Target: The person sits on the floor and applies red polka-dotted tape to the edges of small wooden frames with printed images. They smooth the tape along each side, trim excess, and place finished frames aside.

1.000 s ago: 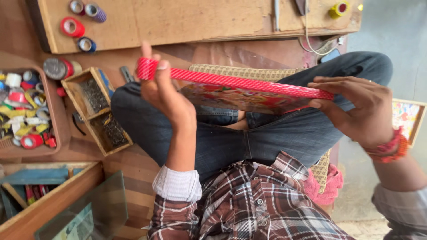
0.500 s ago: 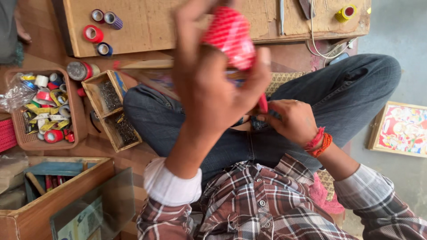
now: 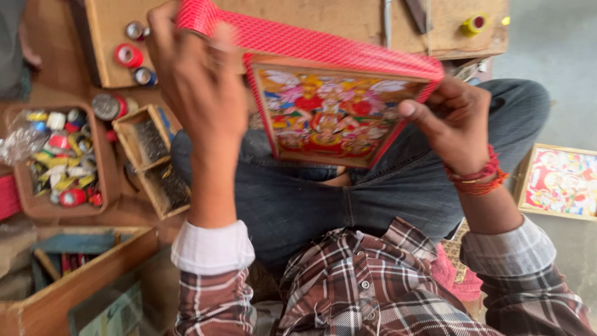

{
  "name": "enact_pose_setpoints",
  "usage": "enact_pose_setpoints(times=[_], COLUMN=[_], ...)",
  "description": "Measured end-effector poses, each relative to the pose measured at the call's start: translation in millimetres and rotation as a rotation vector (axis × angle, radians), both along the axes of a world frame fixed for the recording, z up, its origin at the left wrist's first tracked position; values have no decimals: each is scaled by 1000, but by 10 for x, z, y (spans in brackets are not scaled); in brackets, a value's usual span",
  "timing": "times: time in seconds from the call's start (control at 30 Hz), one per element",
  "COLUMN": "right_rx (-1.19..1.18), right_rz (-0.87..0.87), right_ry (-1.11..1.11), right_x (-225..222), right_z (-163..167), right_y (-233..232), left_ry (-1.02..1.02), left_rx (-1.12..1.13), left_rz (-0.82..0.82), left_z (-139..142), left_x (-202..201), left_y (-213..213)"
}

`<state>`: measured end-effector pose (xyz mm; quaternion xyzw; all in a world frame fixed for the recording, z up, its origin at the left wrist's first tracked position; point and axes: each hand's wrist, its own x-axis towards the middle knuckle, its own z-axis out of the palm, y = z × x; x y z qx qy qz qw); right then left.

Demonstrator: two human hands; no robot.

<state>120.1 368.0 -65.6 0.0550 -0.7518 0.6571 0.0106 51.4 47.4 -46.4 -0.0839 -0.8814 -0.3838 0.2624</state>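
Over the lap of a person seated cross-legged in blue jeans and a plaid shirt, a small framed picture [image 3: 329, 115] with bright red, yellow and blue figures is held tilted, its painted face turned up toward the viewer. The left hand [image 3: 196, 74] is raised high and closed around a roll of red patterned tape [image 3: 196, 15], and a long strip of that tape [image 3: 323, 46] stretches from the roll across the top edge of the picture to its far corner. The right hand [image 3: 457, 124] grips that corner, thumb pressed on the tape where it folds over the edge, with red thread bracelets [image 3: 476, 177] around the wrist.

Beyond the hands lies a flat wooden board [image 3: 348, 22], with several small tape rolls [image 3: 130, 56] near its left end and a yellow roll [image 3: 474, 25] near its right end. To the person's left, a shallow brown tray [image 3: 37, 205] holds many small colourful rolls, and just beside it sit two small open wooden boxes [image 3: 152, 162] filled with dark metal bits too small to make out. Nearer the viewer on that side stands a larger wooden crate [image 3: 81, 280]. On the floor to the person's right rests a second framed picture [image 3: 563, 183], well apart from the one being handled.
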Motion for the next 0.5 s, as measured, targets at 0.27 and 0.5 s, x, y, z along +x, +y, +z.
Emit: enact_pose_setpoints(times=[0.27, 0.5], right_rx=[76, 61], right_rz=[-79, -96], right_ry=[11, 23], right_x=[99, 108], right_z=[-197, -175], right_y=[76, 29], left_ry=[-121, -37], left_rx=[820, 962], left_rz=[-346, -360], left_z=[-596, -573], left_x=[-144, -92], left_y=[-56, 77])
